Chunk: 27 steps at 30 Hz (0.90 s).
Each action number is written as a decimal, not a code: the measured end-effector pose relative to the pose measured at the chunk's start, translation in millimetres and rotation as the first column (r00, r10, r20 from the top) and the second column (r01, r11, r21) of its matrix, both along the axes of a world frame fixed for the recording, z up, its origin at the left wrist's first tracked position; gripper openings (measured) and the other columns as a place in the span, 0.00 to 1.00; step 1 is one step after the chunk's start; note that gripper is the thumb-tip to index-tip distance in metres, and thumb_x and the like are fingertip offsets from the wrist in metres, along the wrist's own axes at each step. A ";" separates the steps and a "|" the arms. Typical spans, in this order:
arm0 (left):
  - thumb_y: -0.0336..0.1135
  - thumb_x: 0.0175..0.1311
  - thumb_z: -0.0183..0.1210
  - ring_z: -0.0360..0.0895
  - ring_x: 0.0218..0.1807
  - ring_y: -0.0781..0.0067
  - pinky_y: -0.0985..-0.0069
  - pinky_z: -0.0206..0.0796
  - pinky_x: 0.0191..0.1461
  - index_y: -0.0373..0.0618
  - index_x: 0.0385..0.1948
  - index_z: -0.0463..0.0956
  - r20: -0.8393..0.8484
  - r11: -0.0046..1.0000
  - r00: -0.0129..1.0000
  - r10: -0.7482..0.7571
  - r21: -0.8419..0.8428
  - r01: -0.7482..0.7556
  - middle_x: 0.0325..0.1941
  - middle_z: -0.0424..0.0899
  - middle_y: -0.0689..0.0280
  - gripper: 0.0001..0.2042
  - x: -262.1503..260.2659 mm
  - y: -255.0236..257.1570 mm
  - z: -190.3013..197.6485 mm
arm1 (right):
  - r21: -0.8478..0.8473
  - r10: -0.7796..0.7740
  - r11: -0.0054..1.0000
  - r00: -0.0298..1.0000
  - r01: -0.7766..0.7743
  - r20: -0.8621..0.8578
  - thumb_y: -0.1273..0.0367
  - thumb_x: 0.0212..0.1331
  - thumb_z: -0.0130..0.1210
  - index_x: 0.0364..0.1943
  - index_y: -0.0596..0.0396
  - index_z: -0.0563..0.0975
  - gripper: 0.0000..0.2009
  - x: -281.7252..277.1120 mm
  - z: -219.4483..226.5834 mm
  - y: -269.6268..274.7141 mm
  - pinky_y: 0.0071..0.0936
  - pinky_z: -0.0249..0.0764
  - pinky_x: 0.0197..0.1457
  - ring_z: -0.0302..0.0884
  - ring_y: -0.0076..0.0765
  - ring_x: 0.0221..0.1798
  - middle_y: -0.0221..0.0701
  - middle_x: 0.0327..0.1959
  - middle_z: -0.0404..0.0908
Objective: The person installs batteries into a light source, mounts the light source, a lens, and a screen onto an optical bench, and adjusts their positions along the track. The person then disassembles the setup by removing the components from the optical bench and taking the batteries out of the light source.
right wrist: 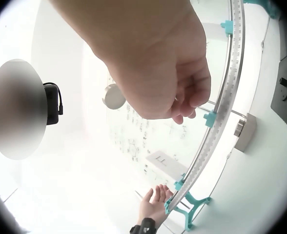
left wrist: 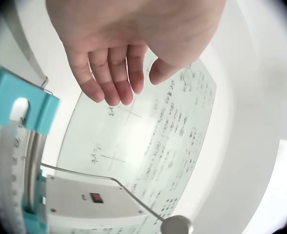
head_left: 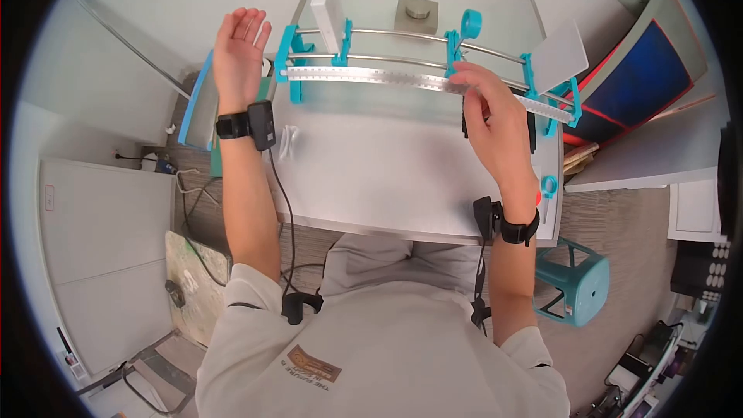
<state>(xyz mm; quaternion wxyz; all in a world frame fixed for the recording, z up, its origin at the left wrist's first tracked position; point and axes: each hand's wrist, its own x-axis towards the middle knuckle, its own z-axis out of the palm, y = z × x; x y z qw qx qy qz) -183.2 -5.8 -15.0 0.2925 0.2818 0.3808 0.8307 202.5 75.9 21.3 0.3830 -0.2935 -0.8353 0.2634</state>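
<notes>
A bench of two metal rods on teal end supports (head_left: 290,70) spans the table, a ruler (head_left: 371,75) along its front. On it stand a white box (head_left: 328,14) with a red switch (left wrist: 96,198), a teal ring holder (head_left: 470,25) and a white screen (head_left: 561,58). My left hand (head_left: 238,62) is raised beside the bench's left end, palm up, fingers loosely bent, holding nothing. My right hand (head_left: 499,120) hovers over the ruler, fingers loosely curled. In the right wrist view, its fingertips (right wrist: 191,113) come close to the middle teal slider (right wrist: 210,119).
Behind the rods a metal block (head_left: 418,14) carries an upright rod. A loose teal ring (head_left: 549,186) lies at the table's right edge. A folded clear item (head_left: 288,142) lies at the left. A teal stool (head_left: 576,286) stands on the floor to the right.
</notes>
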 end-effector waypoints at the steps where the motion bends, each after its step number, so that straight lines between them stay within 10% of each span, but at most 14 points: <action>1: 0.40 0.77 0.53 0.77 0.62 0.59 0.61 0.68 0.71 0.38 0.50 0.76 0.124 0.994 0.991 -0.057 0.099 0.045 0.54 0.81 0.56 0.14 -0.1 -0.5 0.4 | -0.006 0.006 1.000 1.000 -0.006 0.010 0.79 0.65 0.52 0.49 0.56 0.80 0.11 0.1 -1.3 0.5 0.27 0.77 0.38 0.80 0.37 0.32 0.37 0.55 0.85; 5: 0.38 0.76 0.54 0.76 0.53 0.61 0.63 0.70 0.62 0.38 0.42 0.76 0.321 0.910 0.899 -0.298 0.380 0.166 0.45 0.80 0.59 0.11 -12.6 -3.6 -13.8 | -0.045 -0.013 0.999 0.996 0.017 0.083 0.79 0.65 0.51 0.50 0.56 0.79 0.12 -0.6 -1.0 1.6 0.26 0.77 0.38 0.79 0.34 0.31 0.37 0.59 0.83; 12: 0.39 0.75 0.54 0.75 0.51 0.62 0.64 0.70 0.59 0.38 0.41 0.75 0.222 0.893 0.921 -0.321 0.395 0.216 0.43 0.79 0.60 0.12 -15.4 -3.4 -21.3 | -0.005 0.018 1.000 0.998 -0.018 0.055 0.80 0.66 0.51 0.52 0.56 0.78 0.14 3.6 -15.5 6.9 0.22 0.77 0.40 0.80 0.30 0.34 0.36 0.62 0.82; 14: 0.41 0.76 0.53 0.76 0.50 0.62 0.64 0.70 0.59 0.40 0.41 0.76 0.119 0.983 0.991 -0.063 0.182 0.041 0.43 0.80 0.60 0.13 -3.0 -1.4 -11.6 | 0.025 0.024 0.999 0.998 -0.025 0.051 0.80 0.66 0.51 0.52 0.56 0.78 0.14 4.8 -16.7 8.2 0.22 0.77 0.40 0.80 0.29 0.35 0.36 0.62 0.82; 27: 0.43 0.77 0.51 0.77 0.48 0.63 0.64 0.70 0.59 0.41 0.41 0.76 0.080 0.992 0.996 -0.045 0.121 0.035 0.41 0.81 0.61 0.14 0.8 2.2 -13.0 | -0.085 0.048 0.995 0.997 -0.043 0.060 0.79 0.65 0.51 0.53 0.54 0.78 0.14 0.5 -18.0 4.5 0.23 0.78 0.41 0.80 0.31 0.35 0.35 0.64 0.80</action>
